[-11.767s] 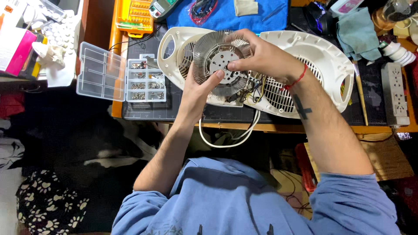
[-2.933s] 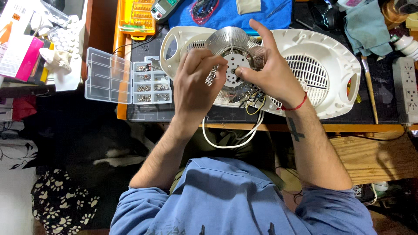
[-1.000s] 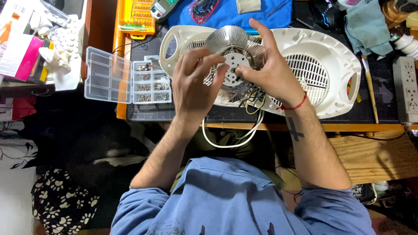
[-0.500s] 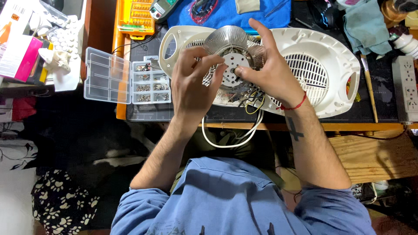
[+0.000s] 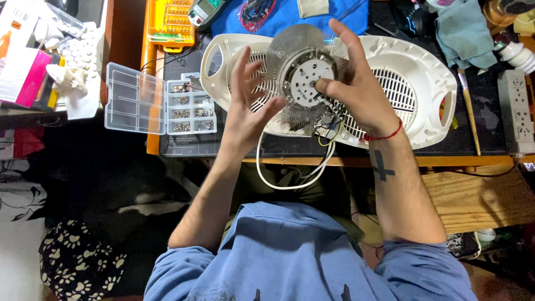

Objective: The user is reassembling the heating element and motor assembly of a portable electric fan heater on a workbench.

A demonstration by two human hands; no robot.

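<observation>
A round heating element assembly (image 5: pixel 305 78) with a silvery disc and fine wire coils is held up over a white plastic heater casing (image 5: pixel 415 83). My right hand (image 5: pixel 354 92) grips the assembly from the right, thumb on its central plate, fingers around its far rim. To the left of the assembly my left hand (image 5: pixel 246 106) is spread with nothing in it, its fingertips close to the coil's edge. Coloured wires (image 5: pixel 329 125) hang from the assembly, and a white cable (image 5: pixel 290 178) loops off the table edge.
A clear compartment box (image 5: pixel 161 106) with small screws lies open to the left. An orange bit set (image 5: pixel 171 22), a blue cloth (image 5: pixel 290 14) and a meter sit at the back. A power strip (image 5: pixel 518 108) is at the far right, a wooden board (image 5: pixel 479 192) below it.
My left hand has come off the element and spread its fingers. The disc is now fully exposed, held only by my right hand.
</observation>
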